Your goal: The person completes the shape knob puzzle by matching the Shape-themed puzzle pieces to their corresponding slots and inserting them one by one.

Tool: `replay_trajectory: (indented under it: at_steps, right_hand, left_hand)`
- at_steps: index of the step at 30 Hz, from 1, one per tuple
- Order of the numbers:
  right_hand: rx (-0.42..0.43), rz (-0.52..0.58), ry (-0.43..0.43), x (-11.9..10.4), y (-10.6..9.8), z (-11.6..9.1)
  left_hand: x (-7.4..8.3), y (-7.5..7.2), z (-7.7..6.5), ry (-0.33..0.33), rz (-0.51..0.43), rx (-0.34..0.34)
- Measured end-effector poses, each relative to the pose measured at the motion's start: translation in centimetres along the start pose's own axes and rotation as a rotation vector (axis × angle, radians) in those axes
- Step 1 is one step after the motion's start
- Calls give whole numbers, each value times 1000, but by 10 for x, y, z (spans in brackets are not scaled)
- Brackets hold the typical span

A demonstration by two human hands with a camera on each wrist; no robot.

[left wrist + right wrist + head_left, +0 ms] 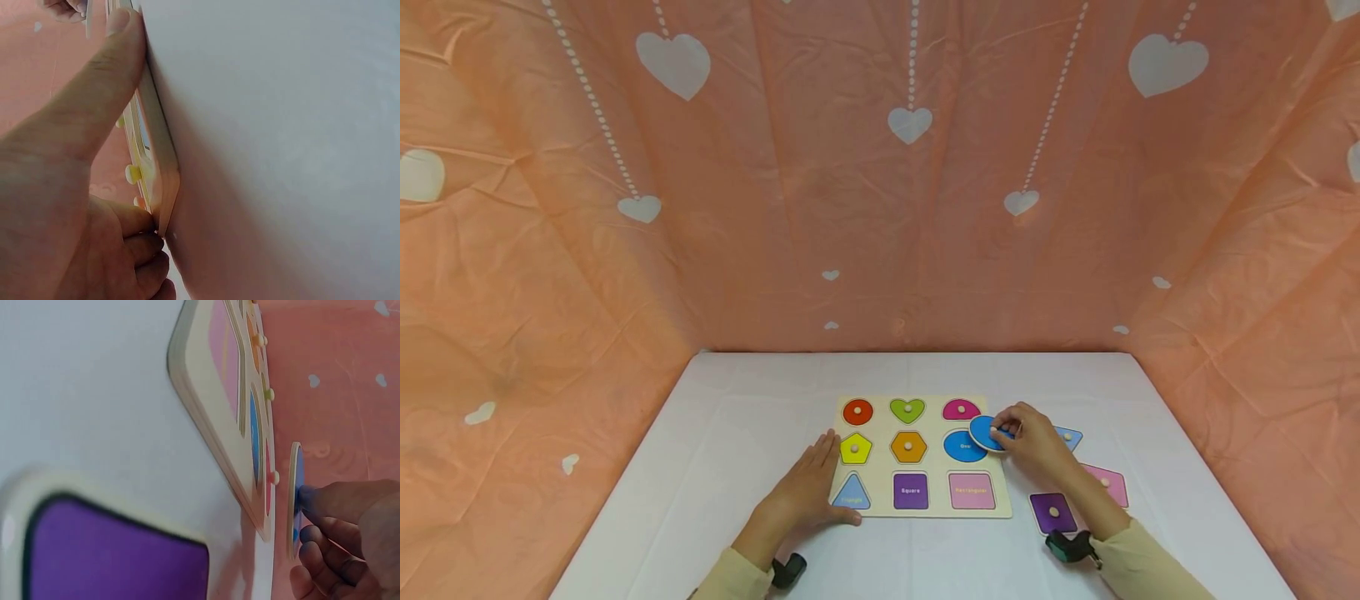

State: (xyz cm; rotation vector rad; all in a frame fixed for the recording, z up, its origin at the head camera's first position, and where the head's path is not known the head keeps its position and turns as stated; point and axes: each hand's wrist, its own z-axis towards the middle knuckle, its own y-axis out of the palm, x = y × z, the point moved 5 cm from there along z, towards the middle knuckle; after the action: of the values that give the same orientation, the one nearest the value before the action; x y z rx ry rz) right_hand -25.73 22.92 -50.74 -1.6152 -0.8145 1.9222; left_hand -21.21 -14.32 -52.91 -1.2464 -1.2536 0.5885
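Apparently light, stiff blue oval (981, 432)

Right hand (1033, 437) pinches its middle above the board (938, 492), near the matching slot (961, 447). Left hand (808, 483), fingers extended, rests against the board's edge. Probably wood; best gripped by a knob, likely under those fingertips.

- Left hand (812, 485) spreads round the board's (882, 492) near left corner, thumb at the board's near edge.
- Left forearm (765, 530) slants in from the board's near left.
- Right hand (1033, 442) hovers by the board's right side, thumb and fingertips pinching.
- Right forearm (1097, 502) slants in from the board's near right.
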Motion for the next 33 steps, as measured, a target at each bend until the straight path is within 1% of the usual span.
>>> replay_trajectory:
  at_steps: [7, 13, 20, 23, 29, 33]
  right_hand:
    - [-37, 21, -2, -5, 10, 1]
    - [-62, 47, -31, -8, 19, 2]
    - [-65, 46, -81, -11, 24, 5]
    - [-74, 54, -88, -13, 28, 6]
    - [-79, 57, -59, -16, 33, 6]
    - [-87, 62, -25, -16, 37, 5]
  left_hand:
    - [2, -2, -1, -4, -2, 1]
    - [3, -2, -2, -5, -4, 0]
    - [2, 0, -1, -4, -1, -2]
    - [1, 0, -1, -8, -4, -3]
    - [2, -2, -2, -18, -14, -3]
    - [1, 0, -1, -8, -7, 0]
